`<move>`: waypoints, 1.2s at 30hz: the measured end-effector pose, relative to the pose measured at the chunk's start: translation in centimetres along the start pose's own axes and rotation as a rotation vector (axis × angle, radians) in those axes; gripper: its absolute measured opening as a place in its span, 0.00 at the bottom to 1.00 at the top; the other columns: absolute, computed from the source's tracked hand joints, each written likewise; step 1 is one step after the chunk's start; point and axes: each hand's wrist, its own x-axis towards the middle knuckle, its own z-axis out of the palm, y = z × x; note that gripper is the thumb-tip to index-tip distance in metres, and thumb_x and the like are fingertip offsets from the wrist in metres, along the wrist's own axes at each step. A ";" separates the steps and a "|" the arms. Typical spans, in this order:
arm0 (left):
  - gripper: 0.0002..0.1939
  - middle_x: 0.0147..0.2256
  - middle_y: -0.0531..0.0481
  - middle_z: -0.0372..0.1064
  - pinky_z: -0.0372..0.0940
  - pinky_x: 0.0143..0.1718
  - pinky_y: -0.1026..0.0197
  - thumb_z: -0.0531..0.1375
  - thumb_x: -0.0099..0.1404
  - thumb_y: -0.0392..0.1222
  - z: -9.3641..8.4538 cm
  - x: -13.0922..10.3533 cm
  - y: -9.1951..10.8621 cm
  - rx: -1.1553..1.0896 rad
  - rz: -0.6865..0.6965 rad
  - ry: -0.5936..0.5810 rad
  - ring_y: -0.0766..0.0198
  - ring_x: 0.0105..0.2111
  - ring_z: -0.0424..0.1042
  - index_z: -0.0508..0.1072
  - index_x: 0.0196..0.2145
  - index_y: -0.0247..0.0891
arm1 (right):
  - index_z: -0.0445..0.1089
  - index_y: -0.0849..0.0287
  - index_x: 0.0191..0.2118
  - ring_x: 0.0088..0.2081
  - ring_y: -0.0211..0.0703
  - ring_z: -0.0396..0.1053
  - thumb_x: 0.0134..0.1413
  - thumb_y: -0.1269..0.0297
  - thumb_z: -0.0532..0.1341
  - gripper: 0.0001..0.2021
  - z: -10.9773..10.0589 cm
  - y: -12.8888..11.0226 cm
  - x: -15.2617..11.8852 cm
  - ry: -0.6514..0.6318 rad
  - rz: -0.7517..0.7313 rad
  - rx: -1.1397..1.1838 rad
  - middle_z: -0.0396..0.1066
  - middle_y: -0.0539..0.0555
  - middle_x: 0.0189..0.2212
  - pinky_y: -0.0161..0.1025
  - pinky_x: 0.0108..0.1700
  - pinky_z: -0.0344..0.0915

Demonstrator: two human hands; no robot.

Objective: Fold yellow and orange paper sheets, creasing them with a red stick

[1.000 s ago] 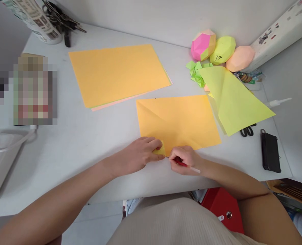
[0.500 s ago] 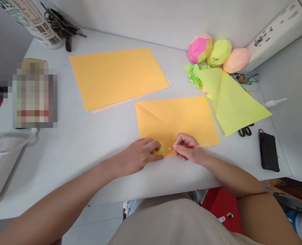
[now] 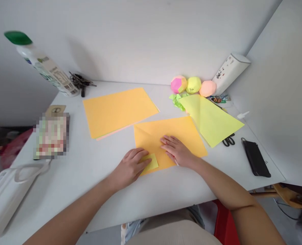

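Note:
A sheet of orange paper (image 3: 189, 132) with a diagonal crease at its left corner lies in front of me. On its near left edge rests a small piece of yellow paper (image 3: 153, 162). My left hand (image 3: 132, 166) has its fingers curled over that piece, pressing it against the sheet. My right hand (image 3: 177, 150) lies low over the middle of the orange sheet, fingers stretched forward and close together. A thin pen (image 3: 176, 162) is tucked in it, with one end poking out below the palm; the rest is mostly hidden.
An orange-topped stack of paper (image 3: 117, 112) lies at back left. To the right are a folded yellow-green sheet (image 3: 212, 119), black-handled scissors (image 3: 228, 140) and a black pouch (image 3: 255, 158). Faceted paper balls (image 3: 193, 85) stand by the wall. A bottle (image 3: 48, 71) and keys (image 3: 80, 81) are far left.
My right hand has gone from a pen grip near the sheet's front edge to lying flatter, farther up the sheet. More of the small yellow paper shows under my left hand. The view has tilted up.

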 end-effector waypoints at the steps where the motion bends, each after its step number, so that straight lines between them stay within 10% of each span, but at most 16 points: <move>1: 0.14 0.49 0.40 0.65 0.63 0.50 0.47 0.50 0.68 0.32 0.1 0.0 -0.1 0.012 -0.039 0.027 0.52 0.53 0.60 0.71 0.47 0.38 | 0.65 0.60 0.51 0.64 0.50 0.52 0.63 0.71 0.51 0.14 0.1 0.0 0.0 -0.012 0.004 -0.047 0.63 0.62 0.58 0.58 0.63 0.53; 9: 0.13 0.48 0.41 0.66 0.64 0.51 0.41 0.51 0.68 0.38 0.6 0.7 -0.5 0.088 -0.184 0.122 0.50 0.53 0.62 0.71 0.46 0.40 | 0.65 0.58 0.48 0.62 0.49 0.57 0.60 0.74 0.53 0.13 0.8 0.0 -0.2 0.089 -0.013 -0.056 0.66 0.61 0.55 0.56 0.62 0.57; 20: 0.15 0.49 0.39 0.63 0.65 0.48 0.44 0.54 0.64 0.40 1.8 4.4 2.7 0.117 -0.192 -0.040 0.48 0.50 0.62 0.67 0.49 0.38 | 0.68 0.59 0.41 0.45 0.44 0.71 0.59 0.73 0.54 0.08 1.0 0.8 0.1 0.322 0.105 0.274 0.73 0.59 0.40 0.50 0.55 0.64; 26: 0.14 0.39 0.44 0.64 0.63 0.40 0.50 0.56 0.64 0.47 2.3 7.4 1.4 0.081 -0.316 -0.102 0.55 0.39 0.66 0.67 0.45 0.38 | 0.69 0.57 0.39 0.37 0.41 0.71 0.57 0.71 0.58 0.05 -0.4 0.8 -0.5 0.198 0.049 0.339 0.74 0.53 0.34 0.50 0.54 0.65; 36: 0.20 0.43 0.43 0.64 0.59 0.45 0.48 0.53 0.66 0.53 2.7 6.4 0.2 -0.064 -0.372 -0.090 0.52 0.43 0.65 0.66 0.50 0.39 | 0.69 0.61 0.47 0.58 0.50 0.62 0.60 0.70 0.58 0.11 -1.2 0.8 -2.4 0.042 -0.150 0.092 0.73 0.59 0.48 0.52 0.57 0.64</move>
